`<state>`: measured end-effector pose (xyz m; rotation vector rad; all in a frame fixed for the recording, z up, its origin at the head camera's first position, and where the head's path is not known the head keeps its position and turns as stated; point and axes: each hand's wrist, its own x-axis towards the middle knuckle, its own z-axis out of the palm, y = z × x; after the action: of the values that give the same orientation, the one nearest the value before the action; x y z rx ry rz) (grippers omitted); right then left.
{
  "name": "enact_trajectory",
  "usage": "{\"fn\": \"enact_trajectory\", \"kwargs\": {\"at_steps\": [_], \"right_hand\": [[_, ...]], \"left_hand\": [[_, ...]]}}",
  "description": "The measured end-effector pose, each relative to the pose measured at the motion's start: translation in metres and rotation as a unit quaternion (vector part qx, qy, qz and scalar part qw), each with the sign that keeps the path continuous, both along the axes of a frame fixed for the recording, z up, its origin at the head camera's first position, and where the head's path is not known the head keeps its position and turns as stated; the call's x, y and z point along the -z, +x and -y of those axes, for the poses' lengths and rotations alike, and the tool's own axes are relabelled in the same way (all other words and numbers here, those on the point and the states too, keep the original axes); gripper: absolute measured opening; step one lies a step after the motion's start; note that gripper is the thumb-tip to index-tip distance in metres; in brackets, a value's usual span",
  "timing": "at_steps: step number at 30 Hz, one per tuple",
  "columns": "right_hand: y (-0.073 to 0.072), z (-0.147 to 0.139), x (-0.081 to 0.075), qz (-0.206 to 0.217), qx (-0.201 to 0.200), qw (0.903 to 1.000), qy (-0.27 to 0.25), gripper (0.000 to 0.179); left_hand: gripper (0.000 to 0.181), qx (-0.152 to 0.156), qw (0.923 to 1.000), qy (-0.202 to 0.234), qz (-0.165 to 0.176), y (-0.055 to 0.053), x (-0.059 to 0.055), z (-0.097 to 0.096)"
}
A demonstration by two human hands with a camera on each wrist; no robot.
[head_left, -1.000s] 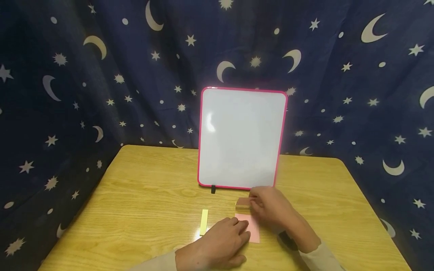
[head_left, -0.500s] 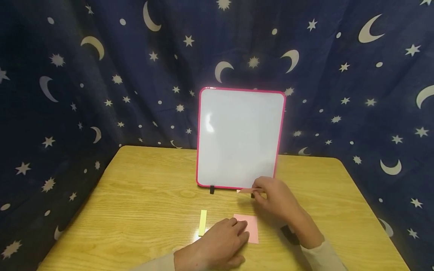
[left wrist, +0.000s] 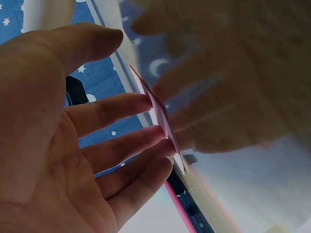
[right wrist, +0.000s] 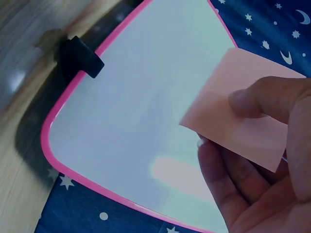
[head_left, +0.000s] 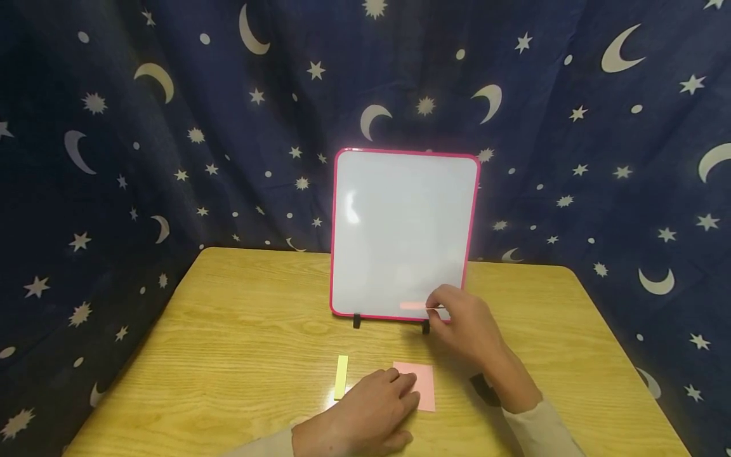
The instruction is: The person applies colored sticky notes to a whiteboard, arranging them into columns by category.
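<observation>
Right wrist view — right hand (right wrist: 265, 189) pinches pink sheet (right wrist: 244, 135) — whiteboard (right wrist: 126, 111) behind.

We see a plain, pale beige cloth left sleeve (head_left: 265, 443) and a matching right sleeve (head_left: 539, 431), with a bare left hand (head_left: 377, 406) and bare right hand (head_left: 465, 320); a small, dark, blocky device (head_left: 484, 390) shows by the right wrist (head_left: 516, 390).

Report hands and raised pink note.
Right hand pinches pink sticky note in front of whiteboard. Left hand touches sticky-note pad. Nothing visibly in the way.
</observation>
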<state>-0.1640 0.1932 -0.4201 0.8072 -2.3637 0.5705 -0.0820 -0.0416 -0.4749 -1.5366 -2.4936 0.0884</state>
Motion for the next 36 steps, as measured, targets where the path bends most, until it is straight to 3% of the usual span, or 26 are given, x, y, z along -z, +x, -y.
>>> {"fn": "enact_trajectory", "kwargs": {"at_steps": [9,14,22,27,32,36], "right_hand": [[-0.002,-0.002,-0.005,-0.020,0.002,0.9995,-0.025,0.019],[-0.005,-0.002,-0.006,-0.051,0.000,0.9980,-0.038,0.022],[-0.009,0.000,-0.011,-0.079,-0.005,0.9941,-0.074,0.019],[-0.012,0.000,-0.016,-0.094,-0.003,0.9919,-0.086,0.019],[-0.015,0.000,-0.016,-0.124,-0.004,0.9868,-0.103,0.020],[-0.018,-0.001,-0.016,-0.156,-0.005,0.9805,-0.119,0.022]], "left_hand": [[0.041,-0.001,0.9996,0.014,0.023,-0.002,-0.002,0.001],[0.038,0.003,0.9995,0.022,0.023,-0.004,-0.002,0.001],[0.026,0.018,0.9972,0.071,0.015,-0.009,0.001,0.001],[0.022,0.023,0.9957,0.084,0.033,-0.015,0.000,0.003],[0.021,-0.005,0.9929,0.109,0.048,-0.026,-0.007,0.010],[0.022,-0.044,0.9837,0.166,0.053,-0.041,-0.016,0.019]]}}
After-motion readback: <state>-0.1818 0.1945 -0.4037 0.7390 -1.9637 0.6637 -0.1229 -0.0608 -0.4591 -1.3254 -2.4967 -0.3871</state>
